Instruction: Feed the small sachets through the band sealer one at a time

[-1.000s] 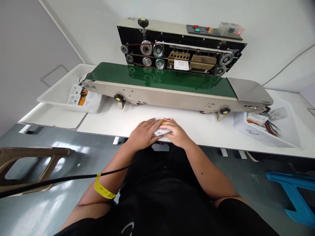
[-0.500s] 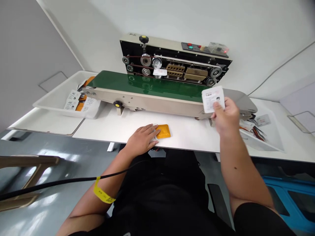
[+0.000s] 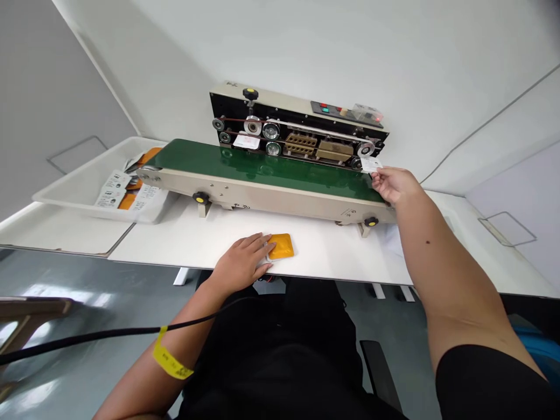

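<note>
Where the right hand (image 3: pixel 392 184) has gone: from over the belt (image 3: pixel 262 169)'s front edge up to the rightmost rollers (image 3: pixel 366 150), fingers pinching a white packet (image 3: pixel 370 165); whether packet meets rollers, cannot tell.
Left hand (image 3: pixel 240 263): as before, fingers loosely spread on the orange packet (image 3: pixel 283 246)'s left edge, on the table (image 3: pixel 326 251).
Second packet (image 3: pixel 247 141): white, slid leftward along the machine (image 3: pixel 289 107).
Surfaces: belt smooth, glossy green; orange packet shiny, squarish, round-cornered.
Right bin (image 3: pixel 395 240): mostly behind the forearm (image 3: pixel 437 262); contents hidden.

Small packaging workshop, belt sealing machine (image 3: pixel 297 125), bin of packets (image 3: pixel 96 204)
</note>
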Motion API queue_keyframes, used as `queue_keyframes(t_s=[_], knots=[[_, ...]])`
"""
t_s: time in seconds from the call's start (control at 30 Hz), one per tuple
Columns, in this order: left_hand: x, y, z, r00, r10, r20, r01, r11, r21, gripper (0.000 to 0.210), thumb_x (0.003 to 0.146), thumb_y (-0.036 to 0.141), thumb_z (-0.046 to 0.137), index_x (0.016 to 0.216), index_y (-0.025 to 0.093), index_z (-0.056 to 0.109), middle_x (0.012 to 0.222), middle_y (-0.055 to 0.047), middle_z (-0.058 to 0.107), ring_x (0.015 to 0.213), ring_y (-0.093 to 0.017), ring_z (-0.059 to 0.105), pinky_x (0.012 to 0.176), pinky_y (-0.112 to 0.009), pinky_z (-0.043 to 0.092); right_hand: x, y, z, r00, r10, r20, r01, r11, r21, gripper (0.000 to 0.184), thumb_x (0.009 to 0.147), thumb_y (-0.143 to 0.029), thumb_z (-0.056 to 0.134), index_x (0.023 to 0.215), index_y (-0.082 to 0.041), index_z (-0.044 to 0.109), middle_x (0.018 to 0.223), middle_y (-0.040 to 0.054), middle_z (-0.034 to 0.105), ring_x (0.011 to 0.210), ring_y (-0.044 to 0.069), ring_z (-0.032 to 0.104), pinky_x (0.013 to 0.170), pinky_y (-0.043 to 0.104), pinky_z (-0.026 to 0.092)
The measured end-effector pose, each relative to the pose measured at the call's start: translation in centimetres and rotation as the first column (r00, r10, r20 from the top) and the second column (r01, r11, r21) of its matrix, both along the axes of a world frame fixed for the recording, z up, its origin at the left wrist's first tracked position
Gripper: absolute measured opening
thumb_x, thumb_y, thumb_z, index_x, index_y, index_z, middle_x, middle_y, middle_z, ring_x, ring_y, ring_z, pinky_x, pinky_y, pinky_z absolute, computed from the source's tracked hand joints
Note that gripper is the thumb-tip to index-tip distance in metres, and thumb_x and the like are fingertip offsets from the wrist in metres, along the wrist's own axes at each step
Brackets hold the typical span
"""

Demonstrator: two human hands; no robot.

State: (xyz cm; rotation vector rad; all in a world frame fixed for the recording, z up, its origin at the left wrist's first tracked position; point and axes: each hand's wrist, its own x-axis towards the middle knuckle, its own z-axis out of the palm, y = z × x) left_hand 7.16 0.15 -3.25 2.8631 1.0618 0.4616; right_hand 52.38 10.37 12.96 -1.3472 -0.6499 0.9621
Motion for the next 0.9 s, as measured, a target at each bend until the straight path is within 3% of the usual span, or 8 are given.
queue_keyframes(t_s=[0.1, 0.2, 0.33, 0.43, 0.5, 0.6, 0.7, 0.9], knots=[[0.0, 0.0, 0.0, 1.0, -0.002, 0.009, 0.002, 1.0, -0.007, 0.057, 0.108, 0.054, 0.049, 0.157, 0.026, 0.055, 0.165, -0.008, 0.052, 0.151, -0.035, 0.049, 0.121, -0.052, 0.043, -0.6, 1.5, 0.3, 0.99, -0.013, 0.143, 0.027, 0.995, -0.094, 0.019, 0.094, -0.006, 0.066, 0.081, -0.017, 0.057, 0.066, 0.0011, 0.058, 0.055, 0.009, 0.051, 0.048, 0.015, 0.047], [0.0, 0.0, 0.1, 1.0, 0.001, 0.011, -0.001, 1.0, -0.003, 0.056, 0.108, 0.054, 0.05, 0.157, 0.027, 0.055, 0.165, -0.008, 0.052, 0.151, -0.034, 0.05, 0.121, -0.05, 0.043, -1.5, 0.7, -0.2, 0.917, -0.205, 0.341, 0.207, 0.978, 0.033, 0.005, 0.096, -0.014, 0.068, 0.096, -0.018, 0.064, 0.071, -0.0016, 0.054, 0.061, 0.011, 0.051, 0.055, 0.02, 0.048], [0.0, 0.0, 0.2, 1.0, -0.006, -0.002, 0.006, 1.0, 0.004, 0.056, 0.108, 0.053, 0.05, 0.157, 0.026, 0.053, 0.167, -0.008, 0.051, 0.152, -0.034, 0.048, 0.121, -0.051, 0.042, -6.1, -4.7, -4.7, 0.541, -0.515, 0.665, 0.206, 0.848, 0.489, 0.017, 0.101, -0.025, 0.06, 0.113, -0.021, 0.071, 0.082, 0.0014, 0.058, 0.077, 0.017, 0.06, 0.079, 0.031, 0.055], [0.0, -0.1, 0.3, 0.999, -0.036, -0.009, 0.036, 0.999, -0.002, 0.053, 0.108, 0.053, 0.05, 0.155, 0.028, 0.056, 0.168, -0.008, 0.049, 0.151, -0.035, 0.049, 0.12, -0.053, 0.043, -12.2, -9.7, -10.2, 0.409, -0.178, 0.895, -0.325, 0.888, 0.325, 0.024, 0.102, -0.035, 0.059, 0.116, -0.023, 0.074, 0.1, 0.0085, 0.072, 0.086, 0.023, 0.067, 0.088, 0.042, 0.058], [-0.1, -0.2, 0.4, 0.998, -0.062, 0.001, 0.062, 0.998, -0.011, 0.054, 0.107, 0.055, 0.052, 0.155, 0.03, 0.057, 0.167, -0.008, 0.05, 0.15, -0.037, 0.05, 0.119, -0.054, 0.043, -16.1, -12.0, -13.5, 0.202, 0.112, 0.973, -0.604, 0.796, 0.033, 0.05, 0.097, -0.045, 0.069, 0.142, -0.026, 0.066, 0.133, 0.0136, 0.071, 0.12, 0.033, 0.067, 0.106, 0.052, 0.055], [-0.4, -0.1, 0.5, 0.995, -0.088, 0.038, 0.089, 0.996, -0.025, 0.055, 0.105, 0.056, 0.056, 0.154, 0.03, 0.058, 0.163, -0.009, 0.054, 0.148, -0.037, 0.051, 0.119, -0.055, 0.044, -19.9, -13.3, -16.4, 0.003, 0.339, 0.941, -0.712, 0.662, -0.236, 0.097, 0.087, -0.061, 0.08, 0.168, -0.027, 0.039, 0.171, 0.0132, 0.041, 0.158, 0.041, 0.038, 0.126, 0.063, 0.038], [-0.7, 0.0, 0.5, 0.989, -0.121, 0.085, 0.124, 0.992, -0.036, 0.053, 0.103, 0.06, 0.06, 0.144, 0.028, 0.066, 0.156, -0.011, 0.06, 0.144, -0.036, 0.056, 0.116, -0.052, 0.047, -20.8, -13.1, -17.4, 0.015, 0.42, 0.907, -0.745, 0.61, -0.27, 0.1, 0.087, -0.056, 0.082, 0.17, -0.025, 0.035, 0.17, 0.0122, 0.044, 0.158, 0.037, 0.039, 0.127, 0.058, 0.041], [-0.4, -0.2, 0.1, 0.977, -0.094, 0.191, 0.1, 0.995, -0.025, 0.045, 0.104, 0.059, 0.058, 0.127, 0.023, 0.073, 0.128, -0.013, 0.075, 0.119, -0.032, 0.07, 0.1, -0.047, 0.055, -19.8, -13.2, -17.5, 0.164, 0.4, 0.902, -0.796, 0.593, -0.118, 0.06, 0.098, -0.018, 0.064, 0.156, -0.033, 0.059, 0.15, 0.0025, 0.067, 0.143, 0.027, 0.06, 0.122, 0.053, 0.05]])
